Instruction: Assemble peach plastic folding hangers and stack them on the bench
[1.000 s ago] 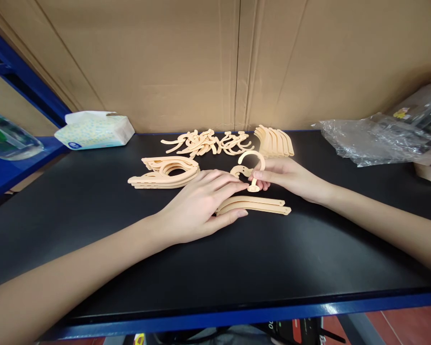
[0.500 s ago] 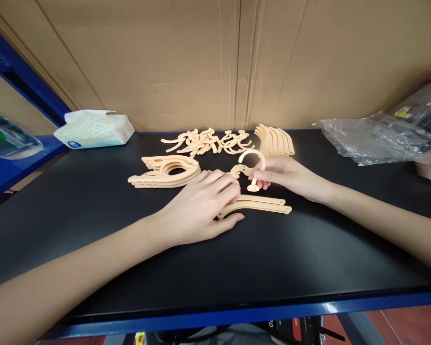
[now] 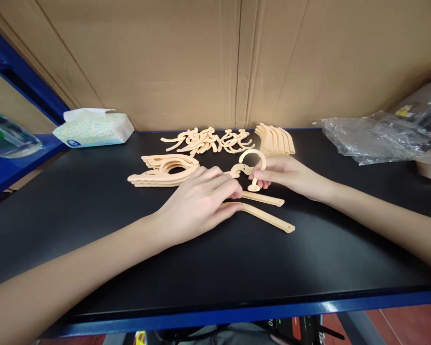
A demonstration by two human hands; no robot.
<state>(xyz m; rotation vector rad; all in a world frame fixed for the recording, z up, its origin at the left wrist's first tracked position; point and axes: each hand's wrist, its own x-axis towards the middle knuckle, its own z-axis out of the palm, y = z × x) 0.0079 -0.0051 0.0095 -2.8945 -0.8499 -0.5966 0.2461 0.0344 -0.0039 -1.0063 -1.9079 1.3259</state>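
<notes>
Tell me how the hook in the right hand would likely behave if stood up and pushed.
The hook, held in the right hand, looks stiff: its open curve stands without sagging. It is probably light, being slim. Stood on its small round foot, it might tip easily under that much wider curve.

Black tabletop [image 3: 215, 275], blue-edged. Two slender beige strips [image 3: 269, 219] extend from beneath the left hand [image 3: 199, 201]. Left of it: stacked beige parts [image 3: 158, 180]. Beyond: loose hooks [image 3: 201, 141], tissue pack [image 3: 95, 129]. Behind the right hand [image 3: 290, 177]: nested curved pieces [image 3: 274, 141]; to its right, clear plastic [image 3: 366, 136].
</notes>
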